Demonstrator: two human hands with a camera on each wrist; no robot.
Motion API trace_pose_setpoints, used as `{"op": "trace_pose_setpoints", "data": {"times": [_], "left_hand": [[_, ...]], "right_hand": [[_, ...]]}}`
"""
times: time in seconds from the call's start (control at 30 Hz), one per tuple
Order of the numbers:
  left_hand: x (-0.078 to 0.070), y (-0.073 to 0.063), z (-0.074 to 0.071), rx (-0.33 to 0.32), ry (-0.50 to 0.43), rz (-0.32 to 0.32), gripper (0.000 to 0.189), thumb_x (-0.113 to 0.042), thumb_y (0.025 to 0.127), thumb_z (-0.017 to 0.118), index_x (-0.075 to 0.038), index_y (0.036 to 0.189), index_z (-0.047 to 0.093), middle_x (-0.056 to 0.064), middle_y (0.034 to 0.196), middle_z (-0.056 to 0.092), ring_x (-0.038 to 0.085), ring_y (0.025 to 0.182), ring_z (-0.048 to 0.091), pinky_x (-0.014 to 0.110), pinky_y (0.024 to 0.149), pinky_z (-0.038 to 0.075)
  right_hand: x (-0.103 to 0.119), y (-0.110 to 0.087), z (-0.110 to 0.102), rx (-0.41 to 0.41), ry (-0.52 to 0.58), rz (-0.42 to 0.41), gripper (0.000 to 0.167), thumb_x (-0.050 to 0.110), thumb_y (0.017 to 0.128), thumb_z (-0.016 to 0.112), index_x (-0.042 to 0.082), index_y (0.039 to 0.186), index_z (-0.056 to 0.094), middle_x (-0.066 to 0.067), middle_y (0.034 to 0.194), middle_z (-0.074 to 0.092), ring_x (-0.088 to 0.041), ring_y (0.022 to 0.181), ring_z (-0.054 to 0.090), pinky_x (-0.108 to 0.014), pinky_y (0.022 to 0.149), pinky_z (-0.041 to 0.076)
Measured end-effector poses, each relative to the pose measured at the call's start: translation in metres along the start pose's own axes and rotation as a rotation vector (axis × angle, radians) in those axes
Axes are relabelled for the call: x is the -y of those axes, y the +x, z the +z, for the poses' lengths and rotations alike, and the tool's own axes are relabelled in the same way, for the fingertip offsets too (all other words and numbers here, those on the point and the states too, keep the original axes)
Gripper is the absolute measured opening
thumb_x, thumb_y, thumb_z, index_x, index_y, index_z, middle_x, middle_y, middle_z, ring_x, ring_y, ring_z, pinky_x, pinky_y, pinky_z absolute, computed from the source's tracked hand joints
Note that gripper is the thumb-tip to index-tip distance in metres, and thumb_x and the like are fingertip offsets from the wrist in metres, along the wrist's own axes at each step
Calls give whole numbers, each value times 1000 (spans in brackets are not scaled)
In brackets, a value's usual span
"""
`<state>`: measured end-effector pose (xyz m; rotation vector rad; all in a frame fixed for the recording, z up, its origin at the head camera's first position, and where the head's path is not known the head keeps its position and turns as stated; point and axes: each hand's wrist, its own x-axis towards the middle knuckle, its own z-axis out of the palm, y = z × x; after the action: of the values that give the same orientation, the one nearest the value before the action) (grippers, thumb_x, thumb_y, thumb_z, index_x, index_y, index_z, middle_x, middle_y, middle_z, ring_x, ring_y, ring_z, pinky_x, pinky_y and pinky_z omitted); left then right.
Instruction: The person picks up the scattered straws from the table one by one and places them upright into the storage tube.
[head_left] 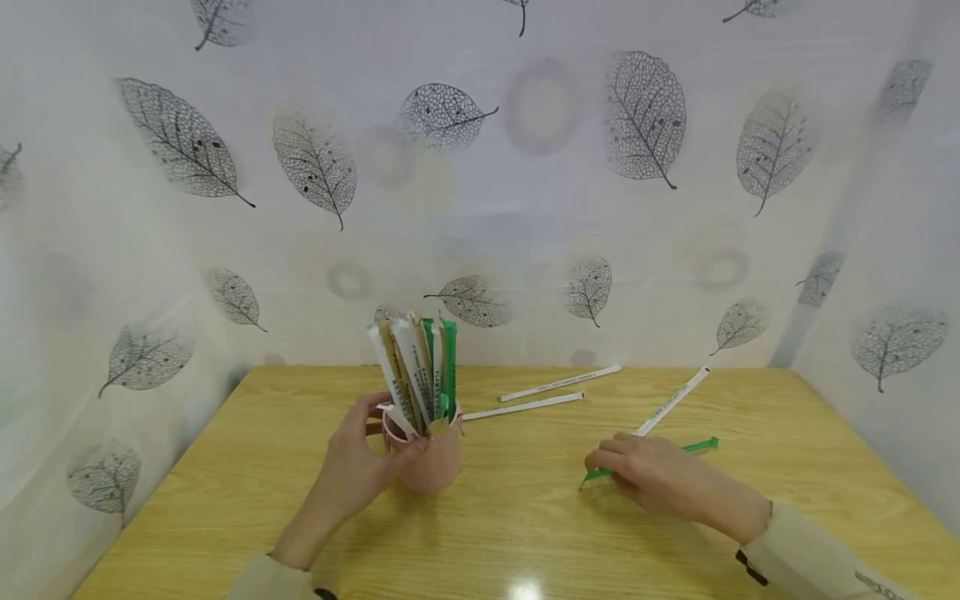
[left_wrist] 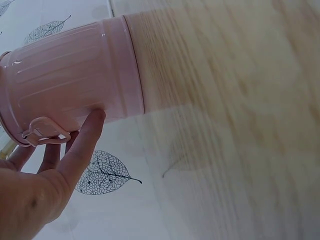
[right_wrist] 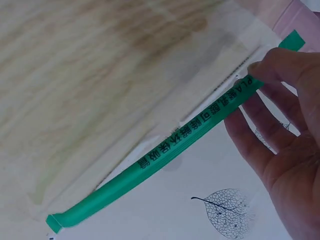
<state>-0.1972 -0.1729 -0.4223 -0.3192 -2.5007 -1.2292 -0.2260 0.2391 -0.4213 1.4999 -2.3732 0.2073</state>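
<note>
A small pink metal bucket (head_left: pixel 431 468) with ribbed sides stands on the table, packed with paper-wrapped straws (head_left: pixel 411 367) in white, brown and green. My left hand (head_left: pixel 358 462) grips it from the left, thumb on the near side. In the left wrist view, fingers lie along the bucket (left_wrist: pixel 70 75) beside its small wire handle (left_wrist: pixel 45 132). Over to the right, my right hand (head_left: pixel 660 477) pinches a green wrapped straw (right_wrist: pixel 165 150) near one end, between thumb and fingers. Dark printed characters run along its wrapper. A white wrapped straw (head_left: pixel 672 402) lies just beyond that hand.
Two more white wrapped straws, a nearer one (head_left: pixel 528 406) and a farther one (head_left: pixel 562 382), lie between the bucket and the right hand. The wooden table (head_left: pixel 480 533) ends at a pale leaf-printed curtain (head_left: pixel 480 242) behind and at both sides.
</note>
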Motion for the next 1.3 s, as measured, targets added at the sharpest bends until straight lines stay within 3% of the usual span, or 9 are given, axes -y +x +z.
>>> {"op": "trace_pose_setpoints", "data": {"times": [0.1,0.27,0.5,0.73,0.87,1.0,1.3], "left_hand": [[1,0,-1,-4,8,0,70,-37,86,82,-11,141,49,10,128,61,27,113,62,40,86,57],[1,0,-1,5,4,-8,69,-38,87,82,-12,142,49,10,131,60,28,114,62,42,87,58],[-1,0,-1,12,-3,-16,69,-38,87,82,-12,141,49,11,132,60,29,115,61,44,88,57],[0,0,-1,11,-5,-23,70,-38,86,82,-12,142,49,11,131,60,29,114,61,46,88,57],[2,0,0,4,0,-19,70,-38,86,82,-12,142,48,11,131,60,29,114,62,47,88,57],[3,-1,0,3,9,-18,71,-39,86,82,-12,142,48,10,131,59,29,113,61,48,88,57],[0,0,0,12,6,-20,69,-40,87,81,-12,141,49,11,130,60,29,114,61,48,88,57]], "right_hand": [[0,8,-4,-31,-36,-19,51,-10,75,79,14,118,69,6,93,68,-8,80,64,-17,64,53],[-1,22,-12,-103,-82,-53,57,-11,73,80,13,123,69,5,99,70,-9,85,66,-16,68,55],[-3,44,-22,-192,-54,-83,52,-13,74,78,10,119,69,3,101,70,-5,76,61,-13,64,51],[-13,66,-34,-312,-9,-119,40,-10,83,71,4,121,68,-2,100,68,-3,65,50,-12,57,42],[-19,80,-42,-329,63,-85,42,-12,82,74,3,121,67,-5,101,69,-5,65,56,-13,56,46],[-21,92,-50,-368,128,-46,48,-13,78,78,2,121,65,-7,103,70,-14,80,71,-19,65,58],[-19,121,-63,-523,239,11,48,-12,80,78,-1,125,66,-13,107,73,-20,84,75,-20,68,61]]}}
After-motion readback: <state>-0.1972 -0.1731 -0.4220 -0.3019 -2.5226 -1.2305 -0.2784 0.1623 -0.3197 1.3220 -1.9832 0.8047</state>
